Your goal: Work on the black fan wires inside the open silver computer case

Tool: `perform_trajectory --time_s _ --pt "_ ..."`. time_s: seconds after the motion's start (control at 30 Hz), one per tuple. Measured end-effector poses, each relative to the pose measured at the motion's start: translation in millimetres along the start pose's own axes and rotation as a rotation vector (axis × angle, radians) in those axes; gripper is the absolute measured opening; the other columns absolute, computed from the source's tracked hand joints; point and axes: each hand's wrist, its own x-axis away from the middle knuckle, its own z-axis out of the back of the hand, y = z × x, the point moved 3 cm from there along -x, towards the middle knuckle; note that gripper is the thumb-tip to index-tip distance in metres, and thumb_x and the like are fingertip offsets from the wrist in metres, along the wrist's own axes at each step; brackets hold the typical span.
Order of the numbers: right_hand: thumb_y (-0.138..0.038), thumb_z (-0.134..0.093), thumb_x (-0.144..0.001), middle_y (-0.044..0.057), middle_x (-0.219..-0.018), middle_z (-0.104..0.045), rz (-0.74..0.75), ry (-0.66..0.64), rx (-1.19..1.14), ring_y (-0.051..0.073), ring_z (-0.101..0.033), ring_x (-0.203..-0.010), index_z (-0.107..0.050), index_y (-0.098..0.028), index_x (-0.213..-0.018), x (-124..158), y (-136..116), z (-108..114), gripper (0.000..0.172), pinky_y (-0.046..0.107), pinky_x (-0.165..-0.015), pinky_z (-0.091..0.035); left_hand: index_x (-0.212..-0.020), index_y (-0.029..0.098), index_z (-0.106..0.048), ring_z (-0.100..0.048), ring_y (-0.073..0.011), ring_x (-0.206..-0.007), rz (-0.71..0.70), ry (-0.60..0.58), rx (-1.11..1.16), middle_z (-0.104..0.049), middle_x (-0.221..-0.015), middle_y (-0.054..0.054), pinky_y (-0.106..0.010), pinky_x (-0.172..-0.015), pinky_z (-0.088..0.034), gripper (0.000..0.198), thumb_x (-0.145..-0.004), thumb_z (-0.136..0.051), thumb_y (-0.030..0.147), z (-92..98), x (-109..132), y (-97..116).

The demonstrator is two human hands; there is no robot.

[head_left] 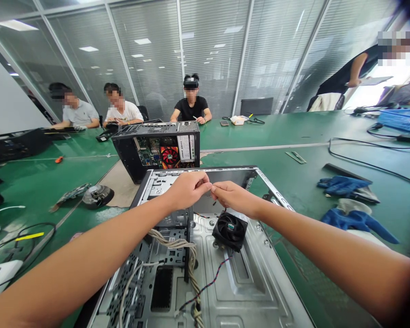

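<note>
My left hand [190,190] and my right hand [233,197] meet fingertip to fingertip above an open computer case [232,282] lying on its side. Both are closed in a pinch; whatever is between the fingers is too small or hidden to make out. Just below my right hand, a black CPU cooler fan [230,228] rests tilted inside the case. Its twisted red-and-blue cable [210,283] trails toward the near end. A bundle of beige power cables [192,259] runs along the metal drive bay [176,248], left of the fan.
Behind the case stands a second computer tower [126,155], its side open. A round metal part [98,196] lies left on the green table [253,136]. To the right are blue gloves [353,218], a black cable [372,146] and a blue basket [401,119]. Several people are beyond.
</note>
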Motion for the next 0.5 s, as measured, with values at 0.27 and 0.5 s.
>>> perform_trajectory --time_s 0.27,0.5 --pt "-0.042 -0.041 -0.092 -0.005 -0.052 -0.037 0.039 0.009 0.159 0.012 -0.033 -0.051 -0.047 -0.021 -0.067 -1.5 -1.0 0.6 0.033 0.027 -0.053 -0.027 -0.076 0.016 -0.061 -0.049 -0.0124 -0.064 -0.052 0.005 -0.063 -0.059 -0.068 0.000 -0.026 -0.062 -0.032 0.024 -0.092 -0.049 0.028 -0.8 -2.6 -0.9" --pt "-0.040 -0.040 -0.092 -0.005 -0.055 -0.036 0.078 0.010 0.245 0.012 -0.033 -0.053 -0.044 -0.021 -0.066 -3.4 -1.3 -0.1 0.032 0.027 -0.054 -0.027 -0.069 0.016 -0.059 -0.045 -0.0122 -0.061 -0.073 -0.009 -0.110 -0.056 -0.062 0.000 -0.026 -0.059 -0.028 0.031 -0.093 -0.046 0.029 -1.4 -4.0 -1.8"
